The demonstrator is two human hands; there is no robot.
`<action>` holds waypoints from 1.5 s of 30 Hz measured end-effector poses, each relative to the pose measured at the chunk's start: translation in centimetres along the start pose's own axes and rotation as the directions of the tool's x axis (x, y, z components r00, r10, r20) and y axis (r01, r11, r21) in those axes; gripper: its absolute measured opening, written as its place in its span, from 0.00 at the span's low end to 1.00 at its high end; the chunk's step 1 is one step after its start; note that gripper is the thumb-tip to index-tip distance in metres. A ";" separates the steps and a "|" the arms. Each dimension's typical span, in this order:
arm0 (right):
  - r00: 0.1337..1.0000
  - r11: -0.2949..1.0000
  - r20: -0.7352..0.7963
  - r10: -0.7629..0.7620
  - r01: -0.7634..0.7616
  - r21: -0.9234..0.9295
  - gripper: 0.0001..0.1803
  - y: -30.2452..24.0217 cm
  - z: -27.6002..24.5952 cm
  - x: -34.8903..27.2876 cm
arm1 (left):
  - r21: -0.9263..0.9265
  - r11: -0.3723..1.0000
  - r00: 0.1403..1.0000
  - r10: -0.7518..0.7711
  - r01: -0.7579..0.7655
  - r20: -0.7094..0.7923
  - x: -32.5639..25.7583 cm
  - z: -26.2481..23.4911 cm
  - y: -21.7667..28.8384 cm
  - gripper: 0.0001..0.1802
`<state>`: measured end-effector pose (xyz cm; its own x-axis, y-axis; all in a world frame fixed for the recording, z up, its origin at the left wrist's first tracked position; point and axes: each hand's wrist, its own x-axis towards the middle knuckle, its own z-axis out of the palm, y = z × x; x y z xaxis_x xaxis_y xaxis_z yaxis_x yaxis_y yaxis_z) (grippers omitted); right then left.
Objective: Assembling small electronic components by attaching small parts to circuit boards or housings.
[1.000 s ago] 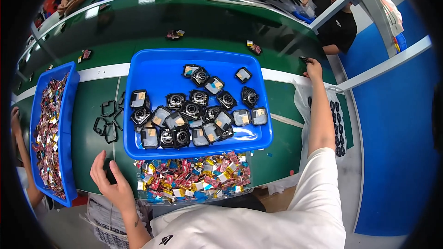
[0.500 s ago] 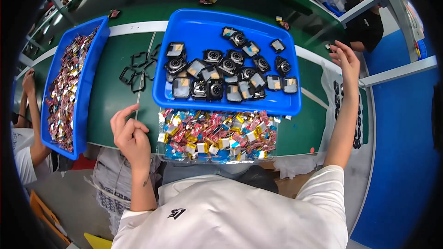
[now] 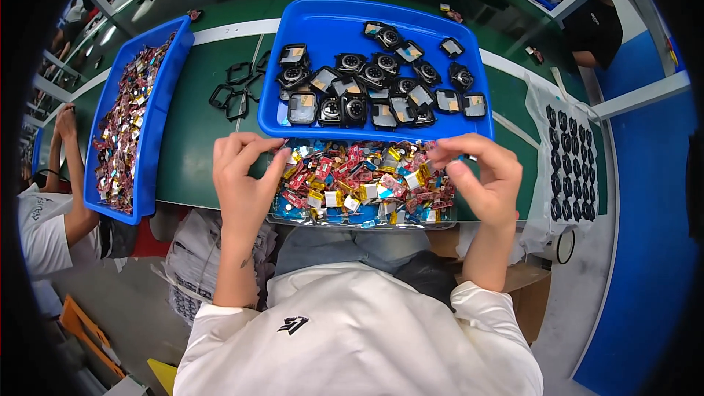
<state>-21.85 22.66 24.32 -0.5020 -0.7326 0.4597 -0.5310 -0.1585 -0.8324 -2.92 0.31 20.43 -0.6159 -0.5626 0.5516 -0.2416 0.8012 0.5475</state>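
Note:
Directly before me a clear plastic tray (image 3: 359,224) is heaped with small red circuit boards (image 3: 323,169) with silver and yellow battery cells. My left hand (image 3: 246,172) is at its left end, thumb and index fingertips brought together in a pinch by the far corner; anything between them is too small to make out. Over the right end of the heap is my right hand (image 3: 488,180), fingers curled and thumb apart from them, with nothing visibly held. Just beyond stands a blue tray (image 3: 315,26) holding several black watch cases (image 3: 352,108), some with backs facing up.
Black frames (image 3: 236,92) lie left of the blue tray. Farther left, another blue tray (image 3: 139,205) is full of boards. At right, a white sheet (image 3: 539,176) carries rows of black parts (image 3: 572,169). Single boards (image 3: 535,55) lie along the green surface beyond. Other people sit nearby.
My right hand has come in from the far right to the clear tray's right end. My left hand has moved to its left end and closed into a pinch. The view has shifted slightly.

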 end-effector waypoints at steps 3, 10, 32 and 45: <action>0.994 0.996 0.072 -0.084 0.085 0.000 0.11 -0.5 1.5 -0.1 | -0.021 0.999 0.998 0.034 -0.033 0.057 0.3 -0.2 0.0 0.05; 0.951 0.941 0.089 -0.296 0.306 -0.141 0.14 -3.0 5.3 1.6 | -0.541 0.828 0.982 -0.056 0.146 0.180 0.2 -2.9 3.3 0.06; 0.984 0.905 0.065 0.168 -0.180 0.385 0.04 -2.4 6.7 -0.2 | -0.689 0.722 0.988 0.142 -0.062 0.061 -1.4 -0.8 4.7 0.11; 0.927 0.843 0.257 0.272 -0.359 0.400 0.14 -2.8 5.5 0.6 | -0.697 0.683 0.968 -0.060 0.218 0.244 -1.7 -0.8 5.7 0.05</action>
<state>-16.90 19.01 25.22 -0.4350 -0.8924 0.1201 0.0056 -0.1360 -0.9907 -2.64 5.67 23.15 -0.7647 -0.5425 0.3477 0.2234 0.2829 0.9328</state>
